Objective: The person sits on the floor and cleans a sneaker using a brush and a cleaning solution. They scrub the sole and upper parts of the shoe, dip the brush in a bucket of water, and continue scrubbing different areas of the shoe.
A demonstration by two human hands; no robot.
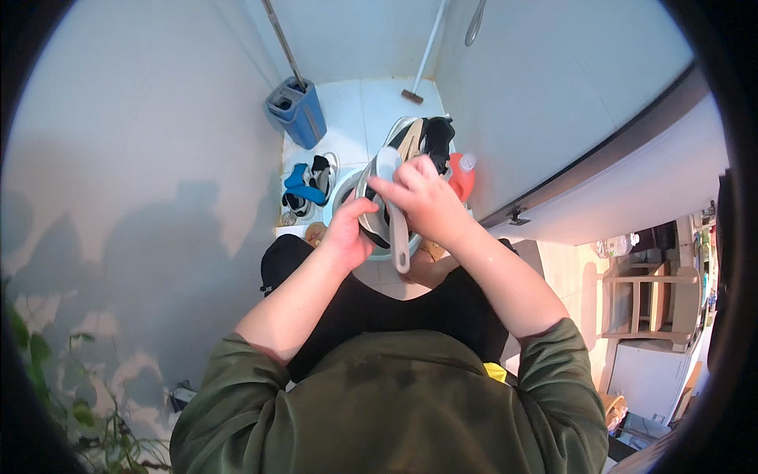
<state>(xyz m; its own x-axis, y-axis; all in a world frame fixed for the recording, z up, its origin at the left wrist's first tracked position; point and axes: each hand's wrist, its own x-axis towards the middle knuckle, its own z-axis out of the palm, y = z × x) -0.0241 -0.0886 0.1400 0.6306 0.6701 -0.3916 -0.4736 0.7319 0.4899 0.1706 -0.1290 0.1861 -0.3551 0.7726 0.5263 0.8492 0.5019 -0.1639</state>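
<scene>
My left hand [350, 232] grips a dark shoe with a white sole edge [366, 220], thumb pressed on its near side. In my right hand [427, 198] is a grey scrub brush [398, 231], its handle with the hanging hole slanting down toward me. The brush head lies over the shoe; its bristles are hidden. Beneath both hands stands a pale round basin [336, 198], largely covered by the shoe and hands. Just past the hands are a beige and black shoe [410, 141] and a black shoe [438, 139].
Left of the basin lie shoes [321, 172] with blue fabric parts [307, 192]. A red bottle [462, 181] with a white cap stands at the right. Farther off are a blue mop bucket [299, 112] and a long-handled floor brush [413, 96]. Walls close in on both sides.
</scene>
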